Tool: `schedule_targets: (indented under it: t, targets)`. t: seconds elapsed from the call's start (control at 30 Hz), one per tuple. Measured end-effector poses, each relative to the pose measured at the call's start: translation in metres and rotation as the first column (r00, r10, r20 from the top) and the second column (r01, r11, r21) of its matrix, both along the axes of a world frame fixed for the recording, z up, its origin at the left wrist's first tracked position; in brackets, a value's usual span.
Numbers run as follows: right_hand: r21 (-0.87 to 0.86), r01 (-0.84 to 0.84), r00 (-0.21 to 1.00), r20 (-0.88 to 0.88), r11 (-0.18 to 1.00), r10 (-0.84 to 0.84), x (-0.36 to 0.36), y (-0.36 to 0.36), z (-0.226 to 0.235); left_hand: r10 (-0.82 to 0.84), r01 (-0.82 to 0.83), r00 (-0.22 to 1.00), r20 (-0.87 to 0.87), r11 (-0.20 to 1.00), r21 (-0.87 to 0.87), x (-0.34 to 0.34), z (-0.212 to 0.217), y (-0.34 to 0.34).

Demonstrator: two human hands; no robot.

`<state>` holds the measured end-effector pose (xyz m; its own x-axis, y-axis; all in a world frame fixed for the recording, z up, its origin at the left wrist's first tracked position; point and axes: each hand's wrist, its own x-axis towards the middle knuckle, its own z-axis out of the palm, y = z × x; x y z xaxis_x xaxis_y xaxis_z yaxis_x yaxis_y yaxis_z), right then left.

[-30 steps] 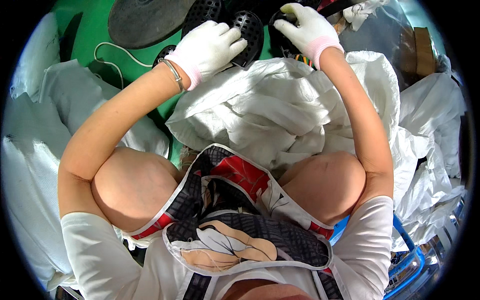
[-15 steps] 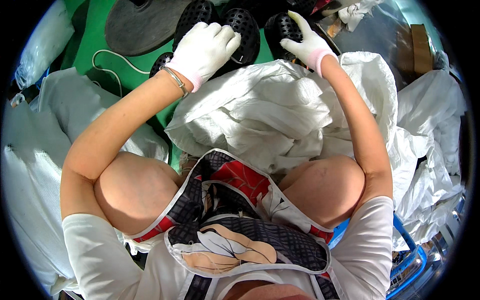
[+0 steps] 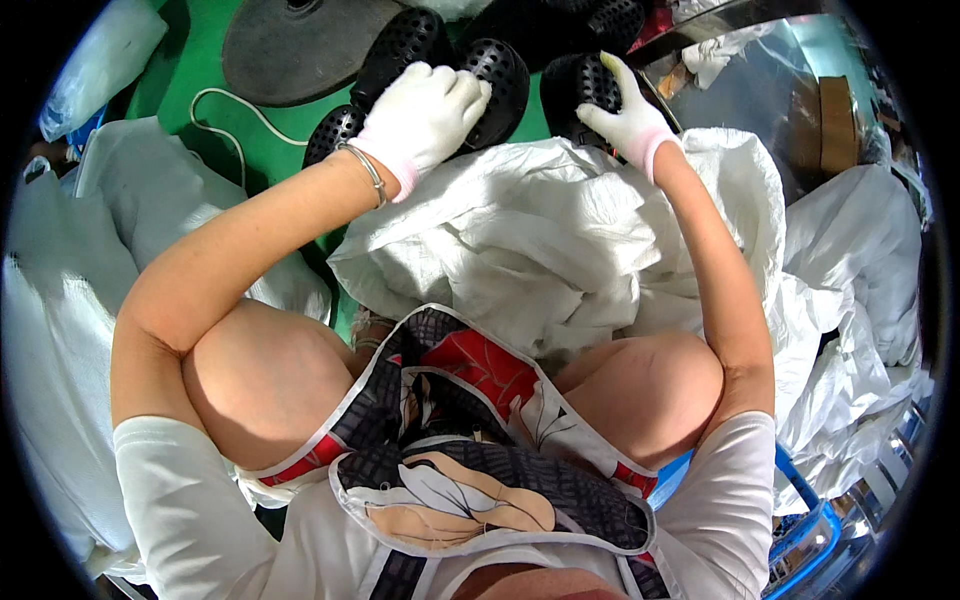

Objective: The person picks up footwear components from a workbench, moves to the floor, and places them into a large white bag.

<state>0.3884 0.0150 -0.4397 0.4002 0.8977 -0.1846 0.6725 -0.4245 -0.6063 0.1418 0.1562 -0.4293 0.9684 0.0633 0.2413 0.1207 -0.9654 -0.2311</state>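
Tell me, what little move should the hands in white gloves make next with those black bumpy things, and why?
Probably close the right hand around the black perforated piece and lift it toward the white sack. Its fingers only rest on that piece, while the left hand lies over another black piece, and the crumpled sack sits just below both hands.

Person: white gloves with pink cuffs on both hands (image 3: 425, 115) (image 3: 625, 115); thin metal bracelet (image 3: 368, 172), left wrist; white short sleeves (image 3: 175, 495); patterned red-black-white apron (image 3: 470, 440).
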Motion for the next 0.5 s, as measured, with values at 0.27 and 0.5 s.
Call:
schedule_targets:
  t: [0.27,0.5]
  targets:
    - [-0.198,0.111,0.990,-0.068,0.974,-0.126,-0.011,0.001,0.017,-0.025,0.029,0.999,0.038,0.995,-0.100,0.002,0.000,-0.003]
    - [-0.139,0.119,0.990,-0.057,0.983,-0.128,-0.010,0.002,0.012,-0.026,0.028,1.000,0.014,0.994,-0.109,-0.002,-0.001,-0.004]
